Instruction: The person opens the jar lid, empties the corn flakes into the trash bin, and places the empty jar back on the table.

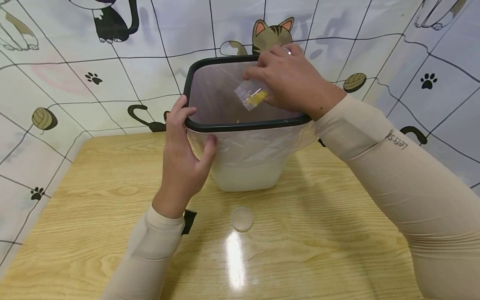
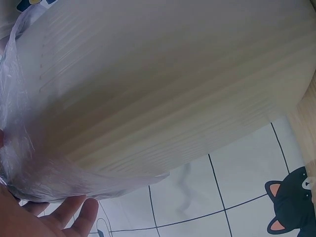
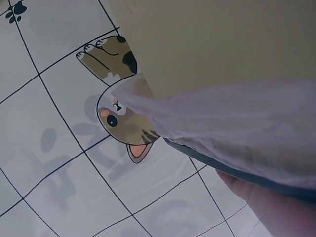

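A white trash bin (image 1: pixel 245 177) with a dark rim (image 1: pixel 247 126) stands upright on the table, lined with a thin clear plastic bag (image 2: pixel 17 123). At its front left corner my left hand (image 1: pixel 183 162) grips the bin, thumb on the front and fingers along the left side and rim. My right hand (image 1: pixel 288 79) holds a small clear plastic jar (image 1: pixel 247 92) tilted over the bin's mouth. Yellow bits (image 1: pixel 256 98) lie inside the jar. In the right wrist view, part of the right hand (image 3: pixel 256 197) shows behind the rim; the jar is hidden there.
A clear round lid (image 1: pixel 242 219) lies on the wooden table (image 1: pixel 300 250) in front of the bin. Beside the left wrist is a small black piece (image 1: pixel 189 221). A cat-patterned sheet (image 1: pixel 112 79) hangs behind and at the sides.
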A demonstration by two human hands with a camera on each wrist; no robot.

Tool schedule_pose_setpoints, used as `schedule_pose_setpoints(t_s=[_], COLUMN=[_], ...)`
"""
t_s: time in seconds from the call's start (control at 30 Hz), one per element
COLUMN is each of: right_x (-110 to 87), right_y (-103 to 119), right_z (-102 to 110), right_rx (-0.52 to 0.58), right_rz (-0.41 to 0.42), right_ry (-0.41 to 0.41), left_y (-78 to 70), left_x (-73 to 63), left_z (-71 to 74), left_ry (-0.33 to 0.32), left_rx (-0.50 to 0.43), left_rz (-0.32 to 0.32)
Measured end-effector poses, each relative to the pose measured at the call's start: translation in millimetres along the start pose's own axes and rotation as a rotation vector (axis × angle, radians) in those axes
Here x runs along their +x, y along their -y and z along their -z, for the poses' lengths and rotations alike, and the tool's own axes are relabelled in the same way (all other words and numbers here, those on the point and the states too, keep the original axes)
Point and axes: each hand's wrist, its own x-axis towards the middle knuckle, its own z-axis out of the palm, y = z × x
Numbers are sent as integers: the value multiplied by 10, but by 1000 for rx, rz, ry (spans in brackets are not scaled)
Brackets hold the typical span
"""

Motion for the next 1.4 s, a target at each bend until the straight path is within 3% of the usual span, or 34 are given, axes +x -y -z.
schedule_pose_setpoints(t_s=[0.7, 1.4], right_x=[-22, -27], right_y=[-8, -5], right_z=[18, 31], right_rx=[-7, -12], right_rz=[-34, -17], right_ry=[-48, -39], left_y=[-12, -7], left_x=[18, -4], left_z=[-2, -2], left_ry=[-6, -5], left_rx=[-3, -1], left_rz=[-13, -8])
